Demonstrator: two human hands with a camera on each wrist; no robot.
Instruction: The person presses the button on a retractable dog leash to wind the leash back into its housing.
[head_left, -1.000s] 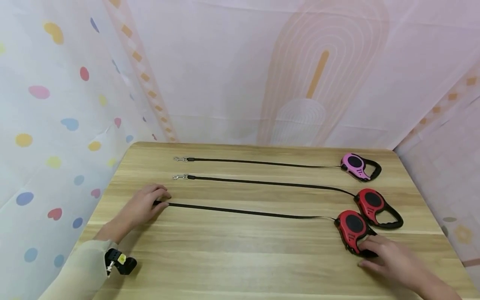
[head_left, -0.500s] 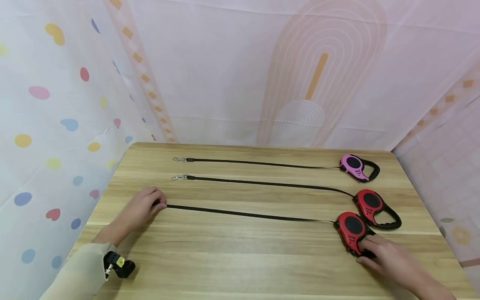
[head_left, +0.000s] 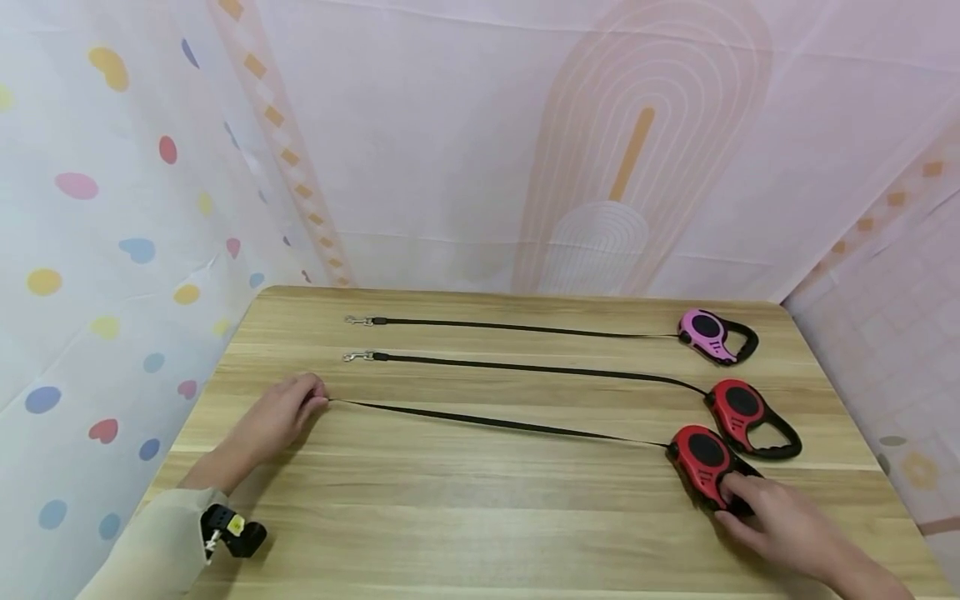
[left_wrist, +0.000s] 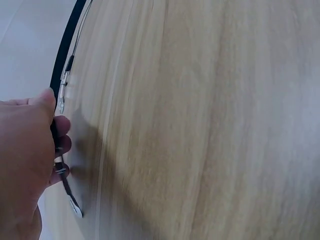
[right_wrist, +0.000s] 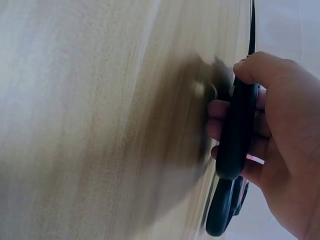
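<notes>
Left hand (head_left: 273,417) pinching the clip end of the black flat nylow strap (head_left: 495,423) at the left of the pale wooden worktop (head_left: 465,517); right hand (head_left: 780,521) curled round the black handle of the nearest red oval retractable leash housing (head_left: 701,457) at the right. Best kept taut and low, feeding the strap straight into the housing mouth without twist. Clip itself hidden under the fingers; wrist views blurred, lock button not discernible.
</notes>
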